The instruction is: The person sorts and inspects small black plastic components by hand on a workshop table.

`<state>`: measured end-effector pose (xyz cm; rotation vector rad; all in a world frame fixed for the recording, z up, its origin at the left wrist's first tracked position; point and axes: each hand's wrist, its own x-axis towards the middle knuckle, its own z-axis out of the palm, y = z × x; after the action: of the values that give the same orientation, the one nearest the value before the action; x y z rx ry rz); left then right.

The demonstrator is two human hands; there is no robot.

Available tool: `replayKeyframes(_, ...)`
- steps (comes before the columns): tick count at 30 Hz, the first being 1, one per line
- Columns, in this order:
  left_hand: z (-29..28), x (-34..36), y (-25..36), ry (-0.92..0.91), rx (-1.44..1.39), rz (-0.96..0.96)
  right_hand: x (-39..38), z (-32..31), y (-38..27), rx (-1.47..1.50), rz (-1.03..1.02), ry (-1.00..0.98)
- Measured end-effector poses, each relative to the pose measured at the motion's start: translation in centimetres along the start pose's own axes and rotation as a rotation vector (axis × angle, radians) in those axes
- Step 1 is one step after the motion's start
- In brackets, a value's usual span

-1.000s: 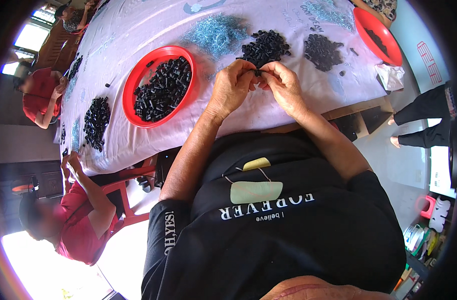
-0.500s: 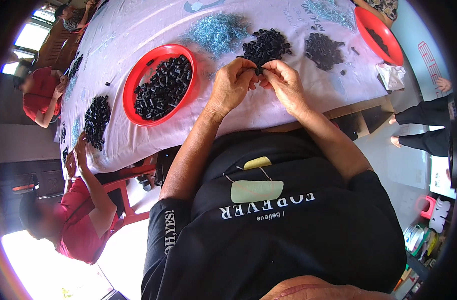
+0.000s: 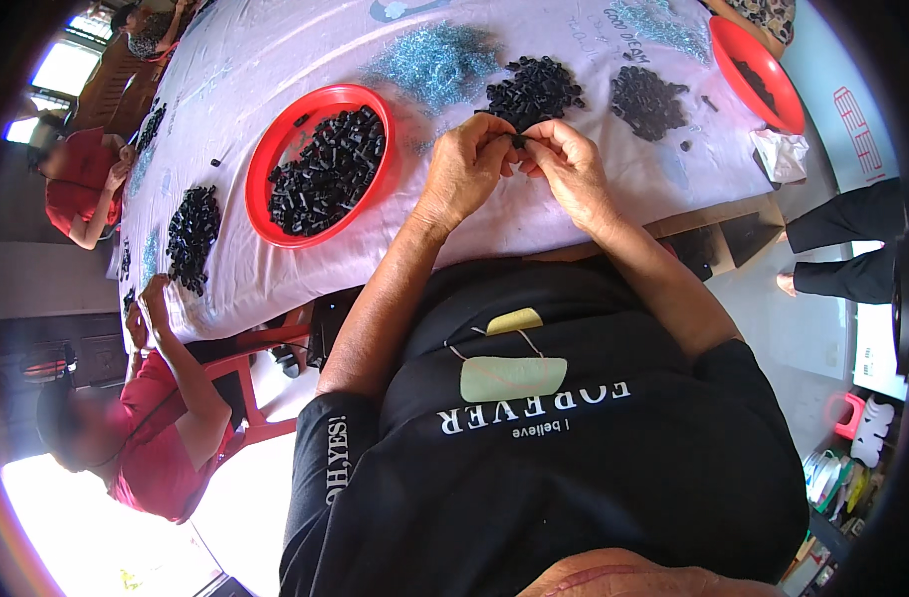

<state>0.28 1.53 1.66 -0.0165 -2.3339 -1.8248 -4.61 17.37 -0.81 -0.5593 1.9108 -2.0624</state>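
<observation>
My left hand (image 3: 461, 164) and my right hand (image 3: 571, 169) meet over the near side of the table, thumbs and fingertips pinched together. Between them is a small black piece (image 3: 518, 141), mostly covered by the fingers, and both hands grip it. Just beyond lies a heap of small black parts (image 3: 536, 88). Farther left is a pile of clear bluish small pieces (image 3: 436, 65). A red basin (image 3: 258, 204) filled with short black tube-like parts stands left of my left hand.
A pinkish cloth covers the table (image 3: 424, 224). Farther right are another dark heap (image 3: 648, 101), a second red basin (image 3: 725, 48) and a crumpled white bag (image 3: 781, 156) at the edge. At left, a co-worker in red (image 3: 171, 438) reaches toward a black heap (image 3: 194, 239); others sit beyond.
My hands keep nearly the same place, still pinching the black piece. The nearby co-worker's hands at left have shifted slightly. At right, a standing person's hand has left the view.
</observation>
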Motion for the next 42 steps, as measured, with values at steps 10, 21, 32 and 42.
replayKeyframes(10,0.19,-0.12,0.33,0.036,0.059,0.041,0.23,-0.47,0.23,0.115,0.044,0.007)
replayKeyframes(21,-0.16,-0.11,0.60,0.006,-0.003,0.025,0.12,-0.32,0.08,0.089,0.034,0.019)
replayKeyframes(32,-0.32,-0.06,0.77,-0.045,0.021,-0.011,0.02,-0.15,0.14,0.011,-0.024,0.014)
replayKeyframes(42,0.08,-0.25,0.42,0.016,0.136,0.065,0.13,-0.60,-0.08,0.129,0.069,-0.010)
